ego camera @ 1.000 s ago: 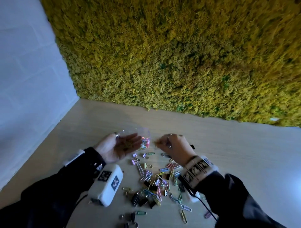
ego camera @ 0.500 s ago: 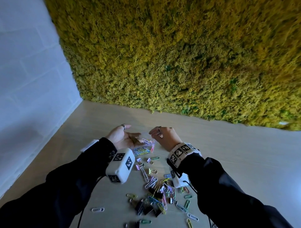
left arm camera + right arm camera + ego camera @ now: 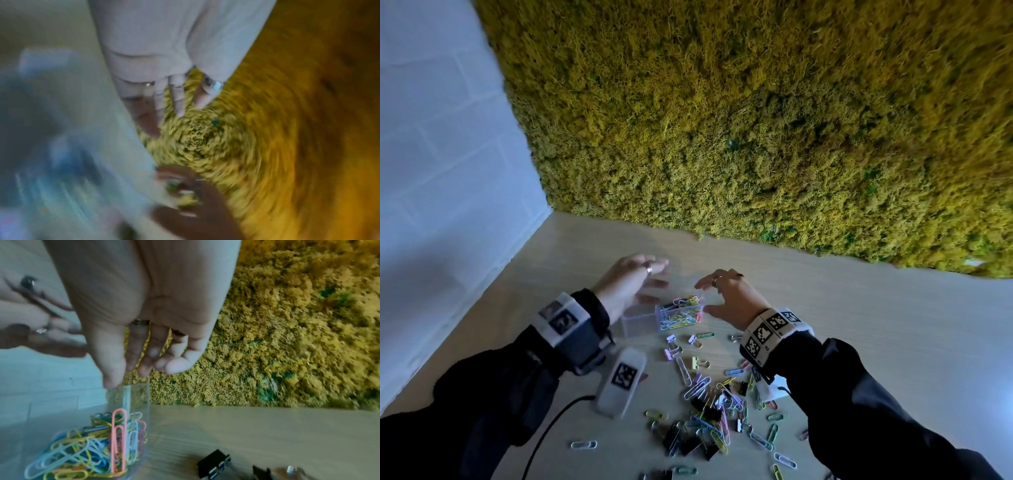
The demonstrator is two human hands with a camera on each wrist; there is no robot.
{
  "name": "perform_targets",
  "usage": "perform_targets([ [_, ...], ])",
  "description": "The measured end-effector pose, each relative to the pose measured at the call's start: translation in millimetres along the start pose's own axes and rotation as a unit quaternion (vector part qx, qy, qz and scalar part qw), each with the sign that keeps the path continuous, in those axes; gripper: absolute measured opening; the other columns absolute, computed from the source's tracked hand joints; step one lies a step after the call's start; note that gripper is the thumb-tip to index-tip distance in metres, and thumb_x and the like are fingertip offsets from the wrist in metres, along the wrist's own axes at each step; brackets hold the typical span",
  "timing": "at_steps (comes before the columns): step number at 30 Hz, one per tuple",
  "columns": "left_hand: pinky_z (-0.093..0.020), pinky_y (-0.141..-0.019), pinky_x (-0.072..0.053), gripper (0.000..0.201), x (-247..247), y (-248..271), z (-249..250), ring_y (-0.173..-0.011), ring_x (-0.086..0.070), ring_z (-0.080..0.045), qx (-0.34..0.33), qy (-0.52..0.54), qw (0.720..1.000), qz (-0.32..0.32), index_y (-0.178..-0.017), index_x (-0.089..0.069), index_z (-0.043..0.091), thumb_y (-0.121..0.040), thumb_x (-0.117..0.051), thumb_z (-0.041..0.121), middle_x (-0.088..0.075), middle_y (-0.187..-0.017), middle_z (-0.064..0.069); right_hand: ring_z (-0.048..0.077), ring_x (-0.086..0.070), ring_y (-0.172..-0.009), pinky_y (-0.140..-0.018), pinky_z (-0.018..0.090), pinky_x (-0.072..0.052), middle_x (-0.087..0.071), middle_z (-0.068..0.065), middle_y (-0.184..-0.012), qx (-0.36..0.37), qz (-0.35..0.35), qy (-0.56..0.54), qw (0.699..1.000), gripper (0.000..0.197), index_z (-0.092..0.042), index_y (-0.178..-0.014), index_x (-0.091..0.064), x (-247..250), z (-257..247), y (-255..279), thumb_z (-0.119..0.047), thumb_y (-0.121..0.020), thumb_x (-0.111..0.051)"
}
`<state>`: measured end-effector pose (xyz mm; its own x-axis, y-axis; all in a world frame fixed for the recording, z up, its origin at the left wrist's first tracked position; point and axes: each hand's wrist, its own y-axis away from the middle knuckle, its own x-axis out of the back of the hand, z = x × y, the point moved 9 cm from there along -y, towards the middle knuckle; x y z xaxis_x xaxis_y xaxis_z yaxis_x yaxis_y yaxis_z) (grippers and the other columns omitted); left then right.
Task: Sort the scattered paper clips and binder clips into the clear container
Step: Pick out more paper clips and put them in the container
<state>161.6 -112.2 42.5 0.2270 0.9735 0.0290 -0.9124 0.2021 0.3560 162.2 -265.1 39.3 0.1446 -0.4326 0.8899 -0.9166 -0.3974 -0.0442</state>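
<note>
The clear container [image 3: 640, 323] stands on the wooden table; its right compartment holds several coloured paper clips [image 3: 681, 313]. My left hand [image 3: 654, 282] hovers just left of it with straight, spread fingers, blurred. My right hand [image 3: 703, 297] arches over its right end with relaxed fingers and holds nothing. In the right wrist view the thumb tip [image 3: 111, 382] touches the container [image 3: 131, 402] at its rim, above the paper clips [image 3: 82, 451]. Loose paper clips and black binder clips [image 3: 709, 404] lie scattered nearer to me.
A yellow-green moss wall [image 3: 756, 137] rises behind the table and a white wall [image 3: 431, 171] on the left. Bare wood [image 3: 876, 325] stretches to the right. Two black binder clips [image 3: 216, 465] lie right of the container.
The left hand held the container off the table while the right hand worked above it. Now the container stands on the table, and both hands have opened.
</note>
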Motion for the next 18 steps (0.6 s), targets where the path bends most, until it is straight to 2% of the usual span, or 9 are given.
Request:
perform_targets([
  [1,-0.029,-0.078,-0.045,0.029,6,4,11,-0.101,-0.052,-0.017,-0.080,-0.191,0.978,0.038,-0.117,-0.052,0.015,-0.088,-0.055,0.020,-0.054,-0.121,-0.003,0.019,-0.048,-0.105,-0.096,0.036,-0.042,-0.060,0.005,-0.117,0.005,-0.021,0.031,0.999,0.040,-0.017,-0.116,-0.057,-4,-3,-2,-0.018,-0.077,-0.068],
  [2,-0.031,-0.086,-0.040,0.044,6,5,15,-0.111,-0.045,-0.017,-0.126,-0.371,0.919,0.048,-0.126,-0.046,0.018,-0.084,-0.061,0.020,-0.047,-0.129,0.000,0.021,-0.045,-0.111,-0.097,0.038,-0.041,-0.057,0.002,-0.121,0.006,-0.051,0.069,0.996,0.042,-0.020,-0.118,-0.055,-10,-5,-4,-0.022,-0.078,-0.068],
  [4,-0.038,-0.097,-0.033,0.068,3,-1,-2,-0.125,-0.033,-0.022,-0.119,-0.560,0.820,0.020,-0.137,-0.035,0.024,-0.077,-0.068,0.022,-0.037,-0.141,-0.001,0.021,-0.040,-0.117,-0.097,0.038,-0.040,-0.054,-0.002,-0.124,0.007,-0.114,0.161,0.980,0.039,-0.023,-0.119,-0.054,-21,-10,-8,-0.028,-0.081,-0.063],
  [5,-0.039,-0.100,-0.032,0.073,4,-4,-13,-0.127,-0.034,-0.023,-0.097,-0.566,0.819,-0.005,-0.138,-0.033,0.024,-0.075,-0.071,0.020,-0.038,-0.142,-0.002,0.021,-0.040,-0.118,-0.097,0.039,-0.039,-0.056,-0.002,-0.123,0.018,-0.130,0.209,0.969,0.035,-0.022,-0.117,-0.055,-24,-14,-11,-0.028,-0.084,-0.060],
  [7,-0.035,-0.099,-0.037,0.078,6,-7,-26,-0.121,-0.045,-0.022,-0.080,-0.490,0.868,-0.031,-0.138,-0.034,0.025,-0.072,-0.073,0.013,-0.049,-0.136,-0.005,0.022,-0.043,-0.118,-0.094,0.039,-0.039,-0.061,0.001,-0.116,0.035,-0.151,0.290,0.945,0.024,-0.020,-0.111,-0.059,-32,-20,-17,-0.024,-0.088,-0.054],
  [9,-0.034,-0.097,-0.041,0.081,7,-7,-25,-0.116,-0.050,-0.022,-0.087,-0.446,0.890,-0.022,-0.138,-0.035,0.026,-0.070,-0.074,0.008,-0.055,-0.129,-0.007,0.023,-0.044,-0.117,-0.093,0.039,-0.039,-0.062,0.007,-0.113,0.016,-0.178,0.319,0.931,0.023,-0.018,-0.108,-0.062,-42,-19,-22,-0.015,-0.089,-0.050],
  [11,-0.033,-0.095,-0.042,0.082,8,-6,-24,-0.114,-0.052,-0.023,-0.087,-0.442,0.893,-0.008,-0.138,-0.036,0.024,-0.069,-0.074,0.004,-0.056,-0.126,-0.008,0.024,-0.047,-0.116,-0.095,0.038,-0.041,-0.060,0.012,-0.117,-0.013,-0.201,0.233,0.951,0.034,-0.019,-0.115,-0.061,-46,-17,-24,-0.006,-0.087,-0.049],
  [15,-0.024,-0.091,-0.041,0.083,8,-8,-22,-0.110,-0.055,-0.022,-0.102,-0.436,0.894,0.000,-0.138,-0.036,0.023,-0.068,-0.073,-0.001,-0.059,-0.123,-0.011,0.013,-0.062,-0.101,-0.091,0.030,-0.048,-0.069,0.001,-0.110,-0.041,-0.188,-0.032,0.981,0.045,-0.019,-0.115,-0.060,-29,-20,-26,0.006,-0.078,-0.054],
  [18,-0.021,-0.086,-0.038,0.081,10,-7,-22,-0.103,-0.054,-0.020,-0.103,-0.430,0.897,0.002,-0.137,-0.039,0.025,-0.068,-0.074,0.001,-0.059,-0.121,-0.011,0.014,-0.051,-0.107,-0.094,0.036,-0.035,-0.068,-0.006,-0.105,-0.044,-0.165,0.150,0.974,0.024,-0.027,-0.102,-0.064,-27,-17,-24,-0.016,-0.081,-0.060],
])
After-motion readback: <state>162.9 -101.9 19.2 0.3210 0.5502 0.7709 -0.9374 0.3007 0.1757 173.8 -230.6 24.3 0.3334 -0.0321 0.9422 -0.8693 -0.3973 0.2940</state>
